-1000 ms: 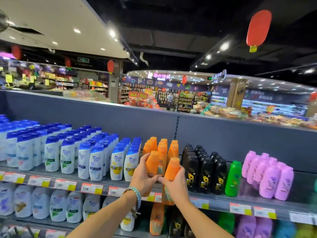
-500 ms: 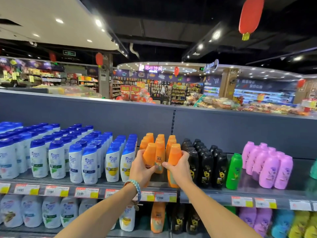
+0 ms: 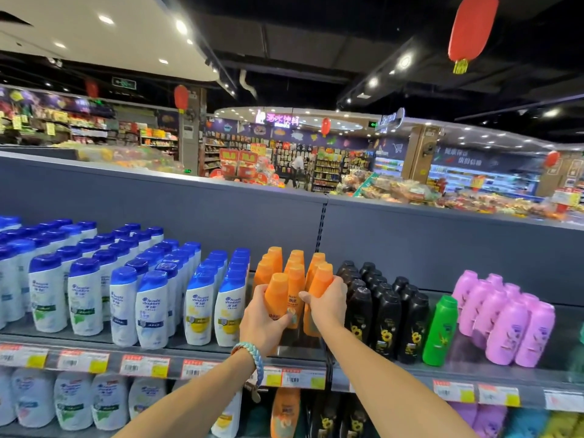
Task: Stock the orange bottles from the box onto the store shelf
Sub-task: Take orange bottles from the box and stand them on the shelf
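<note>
Standing in rows at centre of frame on shelf (image 3: 303, 346): orange bottles (image 3: 295, 263). Gripping front-left orange bottle (image 3: 275, 298) with left hand (image 3: 264, 324), fingers curled around its lower body. Clasping front-right orange bottle (image 3: 319, 292) with right hand (image 3: 328, 303), wrapped tight at mid-height. Flanking at left: white bottles with blue caps (image 3: 151, 308). Flanking at right: black bottles (image 3: 385, 314), then green bottle (image 3: 441, 330), pink bottles (image 3: 505, 320). Wearing braided bracelet (image 3: 251, 355) on left wrist.

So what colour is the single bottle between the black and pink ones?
Green bottle, bright green with a matching cap; head view.
</note>
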`<state>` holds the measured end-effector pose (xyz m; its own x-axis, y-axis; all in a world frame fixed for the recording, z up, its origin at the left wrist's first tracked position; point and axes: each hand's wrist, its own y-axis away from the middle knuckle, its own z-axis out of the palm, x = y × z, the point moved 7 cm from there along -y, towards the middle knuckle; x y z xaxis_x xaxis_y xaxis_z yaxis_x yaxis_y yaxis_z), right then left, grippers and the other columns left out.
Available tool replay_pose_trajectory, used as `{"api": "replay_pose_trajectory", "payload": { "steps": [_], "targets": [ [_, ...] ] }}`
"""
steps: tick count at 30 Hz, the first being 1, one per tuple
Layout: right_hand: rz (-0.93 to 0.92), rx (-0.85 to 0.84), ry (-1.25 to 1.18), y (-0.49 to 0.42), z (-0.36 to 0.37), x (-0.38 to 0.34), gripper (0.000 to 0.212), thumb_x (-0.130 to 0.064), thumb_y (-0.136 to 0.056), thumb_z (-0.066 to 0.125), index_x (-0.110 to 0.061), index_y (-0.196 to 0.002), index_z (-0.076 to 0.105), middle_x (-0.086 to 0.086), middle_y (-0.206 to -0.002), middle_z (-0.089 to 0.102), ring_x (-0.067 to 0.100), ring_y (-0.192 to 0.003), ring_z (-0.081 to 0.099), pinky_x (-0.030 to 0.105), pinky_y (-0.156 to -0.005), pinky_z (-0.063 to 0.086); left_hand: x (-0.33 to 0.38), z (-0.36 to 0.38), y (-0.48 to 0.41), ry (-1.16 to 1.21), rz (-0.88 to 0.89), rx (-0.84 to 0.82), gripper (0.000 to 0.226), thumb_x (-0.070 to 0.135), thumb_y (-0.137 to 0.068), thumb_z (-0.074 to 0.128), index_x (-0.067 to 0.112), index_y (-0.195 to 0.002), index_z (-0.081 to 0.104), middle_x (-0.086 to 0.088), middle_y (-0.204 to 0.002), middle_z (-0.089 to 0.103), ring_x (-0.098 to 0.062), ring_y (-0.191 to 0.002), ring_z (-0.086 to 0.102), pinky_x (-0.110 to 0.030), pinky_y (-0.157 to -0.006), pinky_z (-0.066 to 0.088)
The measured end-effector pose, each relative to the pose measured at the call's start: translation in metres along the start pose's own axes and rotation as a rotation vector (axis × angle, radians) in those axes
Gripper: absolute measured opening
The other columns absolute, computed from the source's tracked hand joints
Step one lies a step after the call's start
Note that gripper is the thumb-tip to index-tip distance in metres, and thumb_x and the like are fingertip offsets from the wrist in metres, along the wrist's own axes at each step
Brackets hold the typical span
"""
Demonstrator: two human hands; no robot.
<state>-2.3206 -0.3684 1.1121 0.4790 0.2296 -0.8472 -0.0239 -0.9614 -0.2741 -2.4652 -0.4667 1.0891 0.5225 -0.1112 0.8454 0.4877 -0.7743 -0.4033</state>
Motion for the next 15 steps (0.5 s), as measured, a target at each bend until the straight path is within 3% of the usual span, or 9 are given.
{"api": "replay_pose_trajectory", "payload": {
  "steps": [7,15],
  "targets": [
    [0.037,0.035,0.058,-0.018,0.005,0.010,0.064,-0.031,-0.075,0.082,-0.012,-0.121,0.041,0.011,-0.128,0.047,0.033,-0.116,0.056,0.047,-0.094,0.048,0.000,-0.001,-0.004,0.029,-0.026,-0.060,0.062,0.037,-0.066,0.084,0.033,-0.111,0.040,0.021,-0.098,0.051,-0.006,-0.093,0.054,-0.028,-0.084,0.046],
    [0.042,0.002,0.127,-0.022,0.021,0.018,0.062,-0.026,-0.078,0.080,-0.011,-0.122,0.040,0.011,-0.127,0.046,0.034,-0.115,0.056,0.047,-0.092,0.048,-0.005,-0.003,-0.008,0.021,-0.038,-0.057,0.054,0.033,-0.067,0.084,0.032,-0.103,0.044,0.020,-0.097,0.055,-0.001,-0.090,0.057,-0.028,-0.084,0.050]
  ]
}}
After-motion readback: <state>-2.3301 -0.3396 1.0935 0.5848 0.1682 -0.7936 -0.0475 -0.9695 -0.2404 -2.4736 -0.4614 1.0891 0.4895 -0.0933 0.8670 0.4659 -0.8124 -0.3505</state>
